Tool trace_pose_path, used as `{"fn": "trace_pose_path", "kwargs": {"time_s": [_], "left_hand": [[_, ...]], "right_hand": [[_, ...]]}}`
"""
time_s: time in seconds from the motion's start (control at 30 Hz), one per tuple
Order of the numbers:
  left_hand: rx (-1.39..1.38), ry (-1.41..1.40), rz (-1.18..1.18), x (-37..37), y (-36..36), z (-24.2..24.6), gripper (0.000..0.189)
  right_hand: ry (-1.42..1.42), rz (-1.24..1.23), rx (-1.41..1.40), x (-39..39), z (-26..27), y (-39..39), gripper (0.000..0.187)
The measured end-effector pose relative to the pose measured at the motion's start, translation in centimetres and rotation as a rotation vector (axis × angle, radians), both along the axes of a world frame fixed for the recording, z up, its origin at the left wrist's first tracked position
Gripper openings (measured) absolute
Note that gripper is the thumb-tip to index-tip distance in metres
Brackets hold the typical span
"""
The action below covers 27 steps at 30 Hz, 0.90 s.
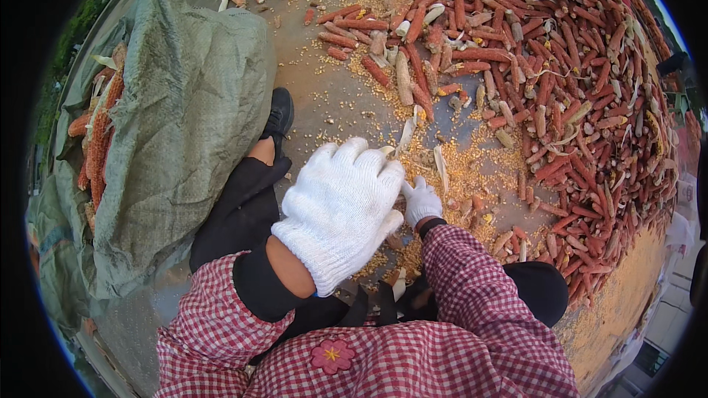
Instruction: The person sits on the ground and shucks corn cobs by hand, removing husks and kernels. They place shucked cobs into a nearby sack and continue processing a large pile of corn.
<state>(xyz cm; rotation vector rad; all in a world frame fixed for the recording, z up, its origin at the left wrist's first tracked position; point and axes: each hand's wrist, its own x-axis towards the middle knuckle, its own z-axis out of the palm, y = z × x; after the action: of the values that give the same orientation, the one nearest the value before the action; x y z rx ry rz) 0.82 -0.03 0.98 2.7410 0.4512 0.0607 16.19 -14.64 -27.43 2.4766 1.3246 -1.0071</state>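
My left hand point(344, 207), in a white knitted glove, is raised close to the camera in the middle of the view, its back to me and its fingers bent. Just above its fingertips shows a pale bit of husk point(386, 150); whether the hand holds it is hidden. My right hand point(422, 202), gloved too, is lower and farther off, beside the left fingers, over loose yellow corn kernels point(462, 168). What its fingers touch cannot be made out. Dry husk strips point(441, 168) lie just beyond it.
A large heap of reddish corn cobs point(575, 83) spreads over the right and far side. At left stands a green woven sack point(182, 105) with cobs point(102, 132) in its opening. A black shoe point(278, 115) is beside the sack. More kernels cover the ground point(614, 309) at lower right.
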Motion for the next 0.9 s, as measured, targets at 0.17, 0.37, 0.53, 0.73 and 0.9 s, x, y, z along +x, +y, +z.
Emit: {"fn": "trace_pose_path", "kwargs": {"time_s": [0.17, 0.37, 0.53, 0.73, 0.9], "left_hand": [[-0.026, -0.003, 0.124, -0.2, 0.9, 1.1, 0.049], [-0.073, -0.178, 0.326, -1.7, 1.8, 1.6, 0.043], [-0.119, -0.157, 0.303, -1.4, 1.8, 2.2, 0.039], [-0.139, -0.202, 0.309, -2.1, 1.9, 1.8, 0.038], [-0.104, -0.175, 0.275, -1.8, 1.1, 1.9, 0.037]], "right_hand": [[0.107, -0.237, 0.119, 2.3, -3.4, 1.0, 0.047], [0.147, -0.088, 0.284, -0.1, -1.4, 0.8, 0.043], [0.091, 0.121, 0.061, -1.2, -10.5, -2.6, 0.045], [0.112, 0.088, 0.043, -5.7, -4.0, -2.4, 0.051], [0.237, -0.046, 0.231, -8.8, -13.5, -6.3, 0.061]]}}
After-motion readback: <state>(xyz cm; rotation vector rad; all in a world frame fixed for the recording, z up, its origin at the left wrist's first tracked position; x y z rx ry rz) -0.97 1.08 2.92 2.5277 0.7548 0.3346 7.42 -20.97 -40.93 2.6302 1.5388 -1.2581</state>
